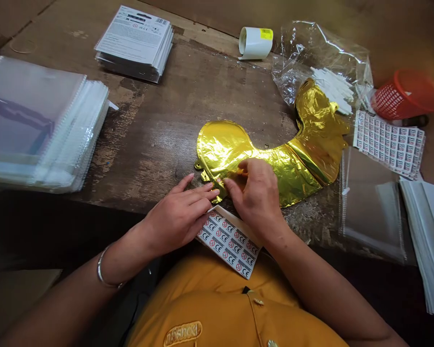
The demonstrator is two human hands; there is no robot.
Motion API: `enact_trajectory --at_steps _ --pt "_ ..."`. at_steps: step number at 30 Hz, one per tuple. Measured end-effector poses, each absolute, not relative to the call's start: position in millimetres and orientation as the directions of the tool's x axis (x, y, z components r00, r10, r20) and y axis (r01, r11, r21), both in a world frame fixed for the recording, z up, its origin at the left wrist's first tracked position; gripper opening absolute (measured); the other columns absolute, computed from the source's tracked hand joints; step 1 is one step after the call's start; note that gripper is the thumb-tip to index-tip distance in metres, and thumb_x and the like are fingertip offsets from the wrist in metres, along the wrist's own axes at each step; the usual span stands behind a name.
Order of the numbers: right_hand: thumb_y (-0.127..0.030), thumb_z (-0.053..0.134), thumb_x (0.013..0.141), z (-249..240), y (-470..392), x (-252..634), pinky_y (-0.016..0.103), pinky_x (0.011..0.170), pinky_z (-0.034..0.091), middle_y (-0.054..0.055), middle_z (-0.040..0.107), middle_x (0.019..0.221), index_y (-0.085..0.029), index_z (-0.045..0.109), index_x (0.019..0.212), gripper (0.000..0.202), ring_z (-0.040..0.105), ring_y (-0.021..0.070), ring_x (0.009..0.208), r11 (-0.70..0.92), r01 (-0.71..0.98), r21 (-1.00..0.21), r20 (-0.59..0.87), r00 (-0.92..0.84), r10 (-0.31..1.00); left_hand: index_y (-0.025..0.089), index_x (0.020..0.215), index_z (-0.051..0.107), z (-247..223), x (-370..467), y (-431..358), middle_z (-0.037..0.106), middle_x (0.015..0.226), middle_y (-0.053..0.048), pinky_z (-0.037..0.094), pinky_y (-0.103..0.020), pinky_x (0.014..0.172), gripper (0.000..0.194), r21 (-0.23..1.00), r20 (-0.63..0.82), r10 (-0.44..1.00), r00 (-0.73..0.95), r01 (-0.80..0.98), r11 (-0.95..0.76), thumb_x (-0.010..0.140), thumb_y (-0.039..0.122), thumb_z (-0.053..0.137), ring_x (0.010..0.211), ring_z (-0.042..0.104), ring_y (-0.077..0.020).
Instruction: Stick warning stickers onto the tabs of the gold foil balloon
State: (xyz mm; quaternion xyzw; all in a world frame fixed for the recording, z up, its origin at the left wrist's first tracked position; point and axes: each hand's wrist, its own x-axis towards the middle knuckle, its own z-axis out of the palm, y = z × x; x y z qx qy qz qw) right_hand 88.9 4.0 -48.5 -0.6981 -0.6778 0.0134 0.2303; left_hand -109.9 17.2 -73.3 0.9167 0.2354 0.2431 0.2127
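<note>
A shiny gold foil balloon (285,159), flat and curved, lies on the table in front of me. My left hand (181,214) rests with fingers stretched out flat, their tips on the balloon's lower left edge beside its small tabs. My right hand (258,193) is over the middle of the balloon, fingers curled and thumb touching the foil near a small label. Whatever is between those fingers is hidden. Below both hands, a sheet of CE warning stickers (233,243) hangs at the table edge, partly covered by my left hand.
On the left are a stack of clear plastic sleeves (29,120) and printed cards (133,38). At the back stand a white label roll (256,43) and a clear bag with white sticks (332,86). A red basket (401,96), another sticker sheet (388,142) and sleeves (372,207) are right.
</note>
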Motion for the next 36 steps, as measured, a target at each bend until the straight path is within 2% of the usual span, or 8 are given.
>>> enact_trajectory --at_steps 3,6,14,18,21,23,29,36 --pt "-0.013 0.054 0.086 -49 -4 91 0.042 0.082 0.047 0.013 0.066 0.099 -0.013 0.065 0.101 0.019 0.055 0.0258 0.093 0.240 0.947 -0.215 0.424 -0.131 0.896 0.016 0.104 0.060 -74 -110 17 0.067 0.123 -0.008 0.022 -0.045 0.118 0.015 0.500 0.356 0.532 0.769 0.324 -0.803 0.091 0.016 0.052 0.122 0.058 -0.0205" --pt "-0.013 0.051 0.091 -48 -12 91 0.037 0.091 0.049 0.011 0.070 0.111 -0.012 0.066 0.110 0.025 0.057 0.0228 0.100 0.480 0.849 -0.223 0.331 -0.397 0.856 0.016 0.103 0.060 -75 -111 18 0.066 0.125 -0.009 0.024 -0.044 0.118 0.014 0.497 0.349 0.532 0.772 0.329 -0.803 0.091 0.017 0.052 0.124 0.056 -0.0195" --pt "-0.011 0.047 0.091 -52 -15 99 0.039 0.091 0.052 0.018 0.064 0.125 -0.002 0.062 0.121 0.035 0.061 0.0259 0.103 0.567 0.815 -0.117 0.240 -0.531 0.813 0.016 0.094 0.061 -69 -114 12 0.060 0.128 -0.012 0.038 -0.043 0.111 0.009 0.492 0.372 0.565 0.737 0.359 -0.793 0.088 0.014 0.055 0.125 0.051 -0.0227" --pt "-0.018 0.053 0.091 -51 -5 104 0.033 0.078 0.052 0.008 0.074 0.096 -0.016 0.073 0.095 0.020 0.065 0.0199 0.084 0.373 0.838 -0.399 0.260 -0.287 0.922 0.015 0.086 0.063 -61 -118 9 0.053 0.129 -0.015 0.044 -0.045 0.102 0.005 0.444 0.371 0.624 0.688 0.459 -0.770 0.083 0.016 0.059 0.121 0.049 -0.0287" --pt "-0.024 0.062 0.084 -46 7 109 0.026 0.063 0.046 0.001 0.069 0.071 -0.017 0.070 0.077 0.012 0.060 0.0141 0.066 0.113 0.721 -0.684 0.121 -0.041 0.992 0.016 0.084 0.065 -54 -116 11 0.051 0.132 -0.014 0.041 -0.049 0.105 0.004 0.394 0.360 0.606 0.710 0.473 -0.788 0.082 0.017 0.061 0.123 0.047 -0.0309" --pt "-0.029 0.062 0.082 -42 14 112 0.024 0.057 0.042 -0.001 0.064 0.065 -0.016 0.068 0.071 0.017 0.054 0.0114 0.059 0.004 0.622 -0.783 0.013 0.009 1.000 0.016 0.083 0.065 -48 -111 17 0.050 0.134 -0.014 0.038 -0.049 0.107 0.005 0.384 0.360 0.575 0.735 0.445 -0.809 0.082 0.017 0.060 0.126 0.045 -0.0310" --pt "-0.039 0.055 0.078 -33 27 115 0.023 0.048 0.031 -0.004 0.045 0.053 -0.016 0.059 0.058 0.031 0.038 0.0081 0.050 -0.169 0.483 -0.859 -0.205 -0.021 0.979 0.014 0.084 0.065 -37 -97 31 0.051 0.133 -0.015 0.039 -0.043 0.108 0.008 0.390 0.372 0.510 0.776 0.368 -0.844 0.083 0.016 0.058 0.126 0.047 -0.0281" --pt "-0.038 0.056 0.071 -40 30 115 0.024 0.051 0.035 -0.002 0.051 0.061 -0.018 0.057 0.067 0.021 0.043 0.0105 0.056 -0.200 0.421 -0.885 -0.233 -0.030 0.972 0.016 0.082 0.064 -30 -93 26 0.036 0.151 -0.014 0.022 -0.052 0.117 0.008 0.297 0.337 0.471 0.815 0.383 -0.875 0.085 0.020 0.058 0.141 0.031 -0.0326"
